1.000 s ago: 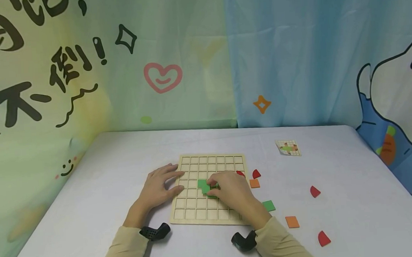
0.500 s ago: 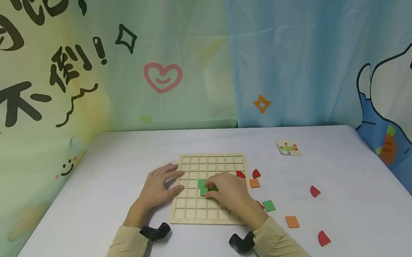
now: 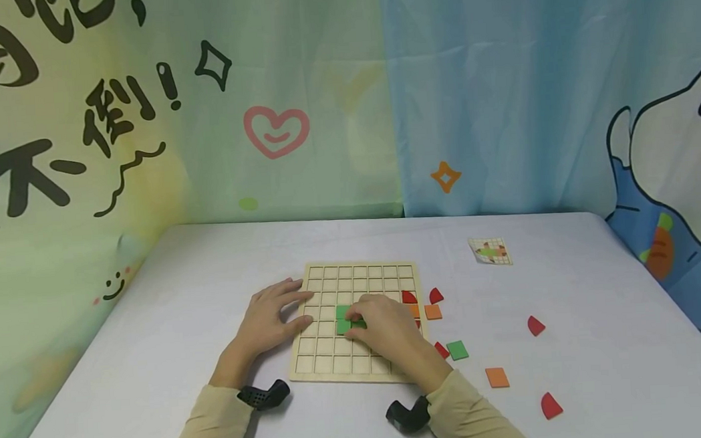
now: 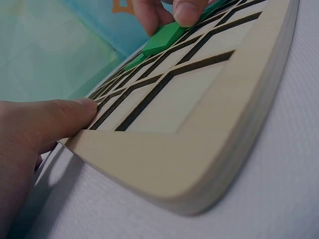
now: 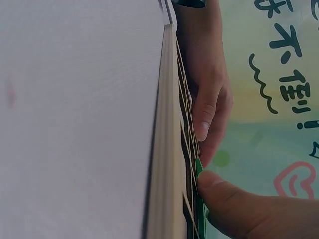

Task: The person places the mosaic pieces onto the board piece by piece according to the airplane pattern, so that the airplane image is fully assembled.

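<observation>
Left hand [image 3: 275, 317]: fingers relaxed and spread, thumb resting on the wooden grid board [image 3: 323, 365] at its 9 o'clock edge. Right hand [image 3: 387, 324]: thumb and curled fingers pinch a green square tile [image 4: 163, 39] on the board—just toward 9 o'clock from centre. Beyond the board: orange square tile [image 3: 433, 312] at 3 o'clock, red quarter-circle tile [image 3: 551, 405] at 4 o'clock, patterned card [image 3: 491, 252] at 2 o'clock—all on the white tabletop [image 3: 607, 283].

The white table [image 3: 238, 252] bears a gridded board [image 3: 324, 364] under the right fingers [image 3: 360, 305]. Right of them lie a card [image 3: 490, 252], red pieces [image 3: 536, 326], orange squares [image 3: 497, 378], a green square [image 3: 457, 350].
</observation>
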A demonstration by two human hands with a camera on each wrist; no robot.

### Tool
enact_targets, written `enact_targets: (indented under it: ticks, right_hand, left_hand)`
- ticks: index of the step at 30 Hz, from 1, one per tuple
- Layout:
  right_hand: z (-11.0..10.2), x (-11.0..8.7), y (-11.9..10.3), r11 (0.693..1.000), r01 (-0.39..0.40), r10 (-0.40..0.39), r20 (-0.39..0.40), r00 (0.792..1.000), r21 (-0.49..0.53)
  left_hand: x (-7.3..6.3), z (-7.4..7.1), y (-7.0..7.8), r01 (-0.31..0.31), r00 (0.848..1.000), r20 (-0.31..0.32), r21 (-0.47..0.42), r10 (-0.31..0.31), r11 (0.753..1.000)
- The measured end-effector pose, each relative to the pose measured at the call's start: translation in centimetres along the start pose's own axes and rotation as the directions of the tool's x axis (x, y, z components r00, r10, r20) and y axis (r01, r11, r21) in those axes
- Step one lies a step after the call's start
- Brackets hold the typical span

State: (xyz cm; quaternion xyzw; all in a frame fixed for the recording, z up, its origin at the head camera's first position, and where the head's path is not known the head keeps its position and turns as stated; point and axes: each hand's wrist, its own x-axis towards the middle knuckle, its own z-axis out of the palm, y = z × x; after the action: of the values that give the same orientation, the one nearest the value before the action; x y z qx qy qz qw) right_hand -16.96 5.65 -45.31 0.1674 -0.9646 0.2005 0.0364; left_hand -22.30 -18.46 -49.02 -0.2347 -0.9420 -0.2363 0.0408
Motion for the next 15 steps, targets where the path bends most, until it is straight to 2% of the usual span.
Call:
enact_targets:
  ticks: [15]
  right_hand:
    - [0.04, -0.07, -0.27, 1.0, -0.021, 0.021, 0.026, 0.999, -0.006]
  left_hand:
    - [0.03, 0.03, -0.01, 0.005, 1.0, -0.002, 0.003, -0.005, 1.0]
